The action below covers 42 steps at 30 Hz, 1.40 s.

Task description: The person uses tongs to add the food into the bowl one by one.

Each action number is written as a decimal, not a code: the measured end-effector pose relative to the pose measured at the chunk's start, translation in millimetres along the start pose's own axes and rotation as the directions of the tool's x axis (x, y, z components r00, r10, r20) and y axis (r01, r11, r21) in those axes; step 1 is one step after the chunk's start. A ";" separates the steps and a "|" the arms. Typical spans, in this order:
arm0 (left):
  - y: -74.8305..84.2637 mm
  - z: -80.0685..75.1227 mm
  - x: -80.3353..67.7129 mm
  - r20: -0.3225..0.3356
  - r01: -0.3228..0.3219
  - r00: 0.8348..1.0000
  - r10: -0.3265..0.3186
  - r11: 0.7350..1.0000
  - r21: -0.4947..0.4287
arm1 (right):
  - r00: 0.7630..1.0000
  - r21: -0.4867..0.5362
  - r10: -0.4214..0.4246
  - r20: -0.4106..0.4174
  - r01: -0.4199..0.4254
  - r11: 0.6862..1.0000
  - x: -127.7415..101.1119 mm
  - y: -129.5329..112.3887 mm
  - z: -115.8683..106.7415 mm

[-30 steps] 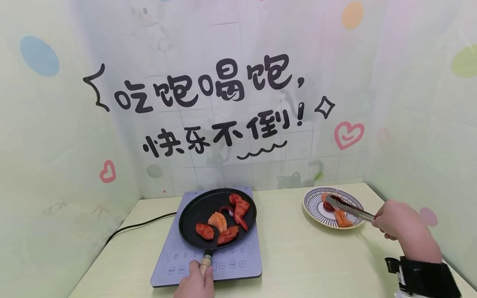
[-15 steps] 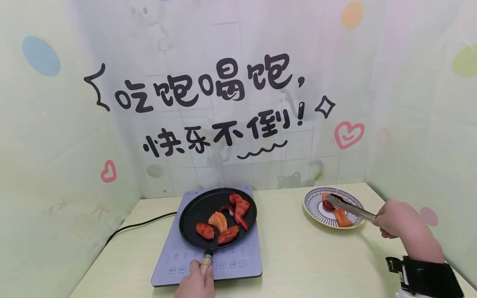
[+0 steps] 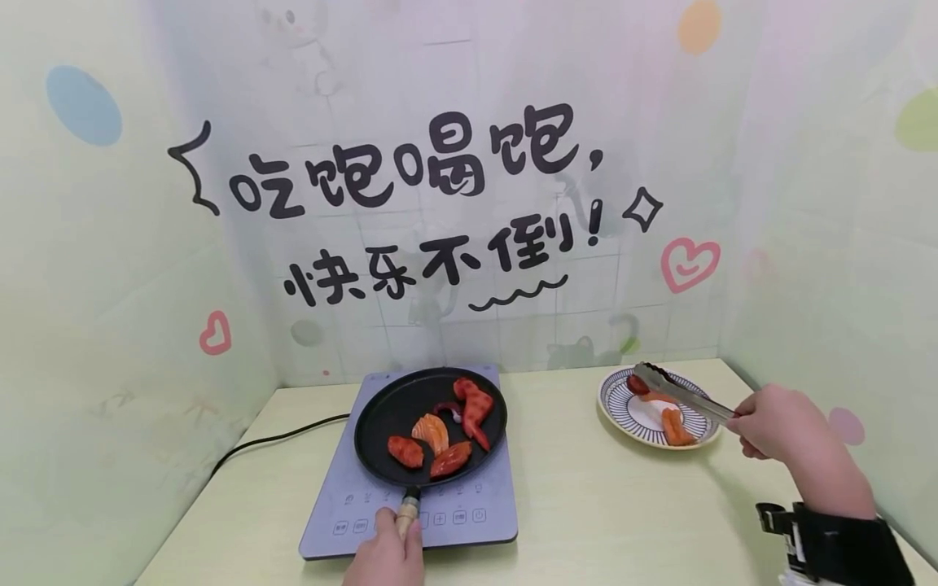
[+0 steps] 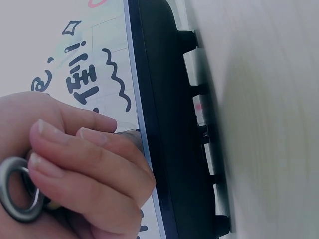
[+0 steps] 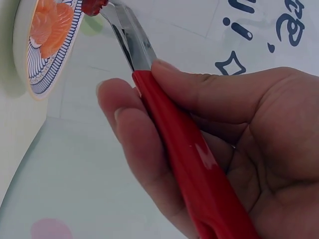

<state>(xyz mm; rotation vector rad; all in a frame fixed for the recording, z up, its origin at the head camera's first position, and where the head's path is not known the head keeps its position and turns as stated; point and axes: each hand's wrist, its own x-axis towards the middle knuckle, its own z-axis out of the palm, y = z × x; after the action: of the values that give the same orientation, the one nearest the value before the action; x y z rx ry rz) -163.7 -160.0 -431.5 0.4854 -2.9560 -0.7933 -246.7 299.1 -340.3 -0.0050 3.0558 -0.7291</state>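
In the head view my left hand grips the wooden handle of a black frying pan on an induction cooker. The left wrist view shows the fingers curled round the handle, its metal ring sticking out. In the pan lie a red chicken wing, an orange striped slice, two reddish pieces and a purplish curl. My right hand holds metal tongs by their red handle. Their tips pinch a dark red piece over the patterned plate, above orange slices.
The lilac induction cooker has touch buttons along its front. A black cord runs left from it across the pale table. Printed curtains enclose the table at the back and both sides.
The tongs have risen and shifted slightly left and back over the plate, carrying the dark red piece away from the middle. My left hand and the pan stay in place.
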 end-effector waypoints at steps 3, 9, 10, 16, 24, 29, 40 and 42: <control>-0.4 -0.2 0.4 0.000 0.004 1.000 -0.004 1.000 0.001 | 1.000 -0.017 -0.019 -0.019 0.018 1.000 -0.7 -2.8 -0.6; -0.6 0.3 0.6 0.002 0.003 1.000 -0.003 1.000 -0.002 | 0.998 -0.006 -0.029 -0.048 0.029 1.000 -2.4 -7.8 -0.9; -0.6 0.2 0.5 0.002 -0.001 1.000 0.001 1.000 -0.001 | 0.998 -0.009 -0.034 -0.054 0.034 0.999 -2.6 -8.9 -0.9; -0.8 -1.1 0.9 0.006 -0.001 1.000 0.001 1.000 -0.010 | 0.993 -0.030 -0.073 -0.090 0.071 0.997 -5.1 -19.4 -0.8; -0.8 -1.2 0.5 0.007 0.001 1.000 -0.001 1.000 -0.013 | 0.969 -0.031 -0.146 -0.199 0.143 0.989 -6.7 -46.3 7.7; 0.7 -2.4 -0.9 0.010 0.008 1.000 -0.008 1.000 -0.010 | 0.963 0.005 -0.133 -0.236 0.138 0.990 -8.7 -61.4 11.5; -0.1 -2.2 -1.0 0.011 0.008 1.000 -0.008 1.000 -0.009 | 0.889 0.047 -0.185 -0.420 0.225 0.973 -12.8 -83.1 20.9; -0.3 -1.9 -0.1 0.019 0.002 1.000 -0.002 1.000 -0.014 | 0.867 0.069 -0.195 -0.458 0.253 0.965 -14.1 -88.4 23.7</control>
<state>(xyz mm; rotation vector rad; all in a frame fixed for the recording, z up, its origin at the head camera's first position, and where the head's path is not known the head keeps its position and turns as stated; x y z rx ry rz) -163.4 -161.2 -430.0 0.4833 -2.9650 -0.8234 -232.4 209.5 -321.5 -0.2300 3.4774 -1.0773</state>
